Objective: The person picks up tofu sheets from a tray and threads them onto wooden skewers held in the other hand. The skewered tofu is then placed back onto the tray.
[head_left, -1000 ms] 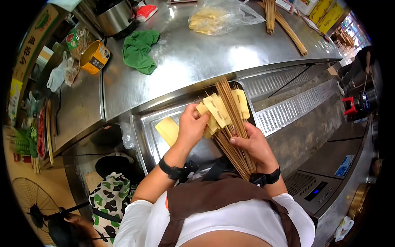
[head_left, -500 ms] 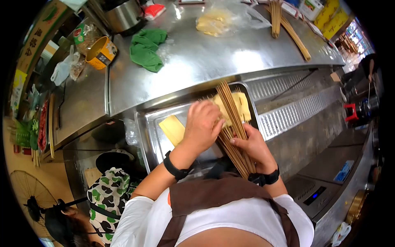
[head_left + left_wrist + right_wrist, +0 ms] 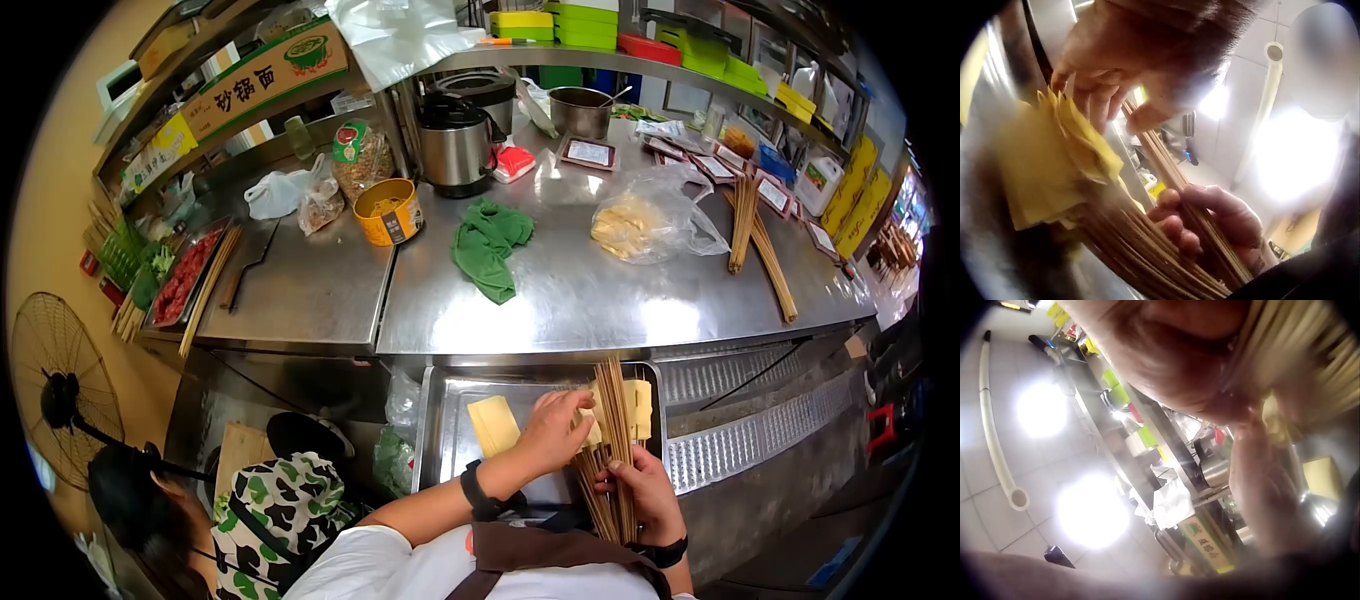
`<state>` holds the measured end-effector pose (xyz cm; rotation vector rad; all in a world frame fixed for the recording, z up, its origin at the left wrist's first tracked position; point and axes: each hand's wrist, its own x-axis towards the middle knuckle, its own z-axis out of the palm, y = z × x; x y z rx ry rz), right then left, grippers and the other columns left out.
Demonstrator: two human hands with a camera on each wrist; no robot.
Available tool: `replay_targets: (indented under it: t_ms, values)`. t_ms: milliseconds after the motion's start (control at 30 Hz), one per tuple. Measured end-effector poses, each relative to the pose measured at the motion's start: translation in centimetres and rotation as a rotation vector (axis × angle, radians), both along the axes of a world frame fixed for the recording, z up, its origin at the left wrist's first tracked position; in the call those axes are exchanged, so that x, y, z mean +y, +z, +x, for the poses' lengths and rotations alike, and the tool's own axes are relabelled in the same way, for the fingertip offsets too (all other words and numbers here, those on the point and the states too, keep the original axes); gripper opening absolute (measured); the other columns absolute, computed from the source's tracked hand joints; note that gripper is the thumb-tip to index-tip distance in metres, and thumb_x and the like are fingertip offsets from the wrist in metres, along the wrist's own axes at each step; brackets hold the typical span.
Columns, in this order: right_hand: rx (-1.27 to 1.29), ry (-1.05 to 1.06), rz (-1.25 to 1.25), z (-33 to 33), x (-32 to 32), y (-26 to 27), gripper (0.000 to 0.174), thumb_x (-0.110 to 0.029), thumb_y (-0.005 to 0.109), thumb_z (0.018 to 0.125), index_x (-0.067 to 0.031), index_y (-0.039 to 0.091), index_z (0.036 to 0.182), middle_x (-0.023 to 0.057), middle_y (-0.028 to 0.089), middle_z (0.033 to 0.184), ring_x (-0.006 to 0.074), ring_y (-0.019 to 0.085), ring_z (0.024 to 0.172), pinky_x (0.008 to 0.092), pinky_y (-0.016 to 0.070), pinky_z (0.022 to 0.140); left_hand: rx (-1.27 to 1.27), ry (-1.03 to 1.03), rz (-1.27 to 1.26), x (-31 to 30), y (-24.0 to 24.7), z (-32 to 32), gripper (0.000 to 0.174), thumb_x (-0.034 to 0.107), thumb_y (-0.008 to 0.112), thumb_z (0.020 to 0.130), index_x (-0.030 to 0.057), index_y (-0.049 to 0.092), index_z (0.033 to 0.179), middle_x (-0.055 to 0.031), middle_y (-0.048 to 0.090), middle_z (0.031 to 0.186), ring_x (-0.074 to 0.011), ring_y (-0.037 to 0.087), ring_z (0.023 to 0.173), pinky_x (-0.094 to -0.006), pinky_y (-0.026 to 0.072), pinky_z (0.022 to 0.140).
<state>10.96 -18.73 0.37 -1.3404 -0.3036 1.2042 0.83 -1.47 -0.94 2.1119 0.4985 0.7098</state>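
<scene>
My right hand (image 3: 655, 497) grips a bundle of thin bamboo skewers (image 3: 615, 400), thumb across them. More skewers (image 3: 1141, 250) run under that bundle, and folded yellow sheets (image 3: 1041, 162), resembling tofu skin, are threaded at their far ends. The left hand (image 3: 557, 432) hovers beside these sheets with fingers loosely bent; in the left wrist view its fingertips (image 3: 1100, 115) are just past the sheets' upper edge, and its thumb overlaps the bare skewers. Both hands are over a metal tray (image 3: 432, 440). A flat stack of yellow sheets (image 3: 492, 425) lies in its left part.
Beyond the tray is a steel counter (image 3: 540, 325) with a green cloth (image 3: 490, 248), a plastic bag of yellow food (image 3: 640, 228), spare skewers (image 3: 742, 225) and an orange tub (image 3: 388, 212). A person in a camouflage-pattern top (image 3: 285, 510) sits at the left.
My left hand has come away from pinching a sheet and lifted with fingers loosened. The right hand keeps holding the skewers. The head view has tilted up, showing more of the counter and shelf.
</scene>
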Motion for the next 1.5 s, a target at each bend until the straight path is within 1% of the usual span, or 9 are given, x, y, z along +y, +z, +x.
replay_targets:
  t_ms: [133, 233, 400, 767, 900, 933, 1133, 1267, 1500]
  values:
    - [-0.050, 0.052, -0.002, -0.1, -0.1, 0.0, 0.012, -0.007, 0.057, 0.090, -0.0008, 0.055, 0.100, 0.0051, 0.060, 0.080, 0.0150, 0.062, 0.069, 0.0274, 0.0534, 0.064, -0.046, 0.038, -0.260, -0.2, 0.5, 0.7, 0.027, 0.023, 0.063, 0.085, 0.0015, 0.061, 0.101, -0.0105, 0.067, 0.084, -0.0272, 0.063, 0.087, -0.0380, 0.0452, 0.084]
    - [-0.085, 0.064, -0.014, -0.2, 0.3, 0.6, 0.013, -0.007, 0.058, 0.089, -0.0016, 0.055, 0.100, 0.0031, 0.059, 0.079, 0.0120, 0.059, 0.066, 0.0259, 0.0514, 0.062, 0.019, 0.053, -0.405, 0.2, -0.1, 1.2, 0.018, 0.014, 0.065, 0.087, 0.0007, 0.061, 0.099, -0.0051, 0.066, 0.085, -0.0095, 0.060, 0.075, -0.0237, 0.0478, 0.065]
    - [-0.043, 0.078, -0.012, 0.0, 0.2, 0.4, 0.025, -0.007, 0.060, 0.088, -0.0007, 0.054, 0.111, 0.0030, 0.061, 0.092, 0.0090, 0.058, 0.071, 0.0242, 0.0519, 0.067, -0.015, 0.017, -0.655, 0.6, -1.5, 2.1, 0.009, 0.009, 0.064, 0.087, 0.0013, 0.060, 0.089, -0.0037, 0.066, 0.079, -0.0074, 0.060, 0.072, -0.0213, 0.0476, 0.063]
    - [0.070, 0.033, 0.047, 0.4, 0.1, 0.2, 0.022, -0.001, 0.062, 0.083, 0.0022, 0.054, 0.103, 0.0034, 0.058, 0.081, 0.0115, 0.059, 0.067, 0.0253, 0.0511, 0.067, -0.009, 0.004, -0.694, 0.6, -0.4, 1.7, 0.015, 0.014, 0.064, 0.086, 0.0003, 0.059, 0.085, -0.0030, 0.065, 0.071, -0.0063, 0.057, 0.063, -0.0219, 0.0438, 0.057]
    - [0.120, -0.004, 0.066, 0.1, 0.1, 0.5, 0.025, 0.001, 0.062, 0.083, 0.0040, 0.054, 0.106, 0.0048, 0.060, 0.081, 0.0115, 0.059, 0.065, 0.0253, 0.0512, 0.065, -0.081, -0.052, -0.532, 1.7, -0.3, 0.7, 0.016, 0.014, 0.063, 0.085, 0.0000, 0.060, 0.091, -0.0077, 0.066, 0.081, -0.0133, 0.061, 0.074, -0.0276, 0.0483, 0.066]
    - [0.109, 0.002, 0.053, 0.0, 0.2, 0.7, 0.026, 0.001, 0.062, 0.083, 0.0042, 0.054, 0.107, 0.0049, 0.060, 0.081, 0.0115, 0.058, 0.064, 0.0254, 0.0512, 0.065, 0.063, -0.043, -0.370, 2.5, 1.2, -0.2, 0.010, 0.007, 0.062, 0.087, 0.0004, 0.058, 0.094, -0.0030, 0.063, 0.088, -0.0085, 0.058, 0.085, -0.0240, 0.0473, 0.072]
    - [0.080, -0.028, 0.035, -0.3, 0.5, 1.2, 0.023, 0.004, 0.059, 0.082, 0.0053, 0.055, 0.105, 0.0041, 0.058, 0.077, 0.0106, 0.055, 0.064, 0.0234, 0.0458, 0.061, 0.544, -0.208, 0.386, 7.3, 3.9, -6.4, 0.021, 0.004, 0.068, 0.069, 0.0051, 0.061, 0.088, -0.0114, 0.059, 0.086, -0.0306, 0.057, 0.088, -0.0369, 0.0456, 0.080]
    - [0.081, -0.029, 0.039, -0.4, 0.5, 1.2, 0.025, 0.004, 0.059, 0.082, 0.0054, 0.054, 0.107, 0.0042, 0.058, 0.078, 0.0107, 0.055, 0.064, 0.0237, 0.0464, 0.061, 0.651, -0.322, 0.459, 7.3, 1.6, -7.7, 0.023, 0.005, 0.070, 0.065, 0.0061, 0.061, 0.086, -0.0100, 0.057, 0.093, -0.0300, 0.053, 0.098, -0.0397, 0.0421, 0.085]
    - [0.101, -0.029, 0.042, -0.1, 0.2, 0.8, 0.026, 0.002, 0.059, 0.084, 0.0046, 0.054, 0.109, 0.0044, 0.059, 0.083, 0.0099, 0.055, 0.065, 0.0240, 0.0479, 0.063, 0.635, -0.371, 0.494, 8.3, 1.1, -7.1, 0.016, 0.004, 0.068, 0.065, 0.0054, 0.062, 0.079, -0.0086, 0.058, 0.085, -0.0290, 0.057, 0.090, -0.0386, 0.0448, 0.080]
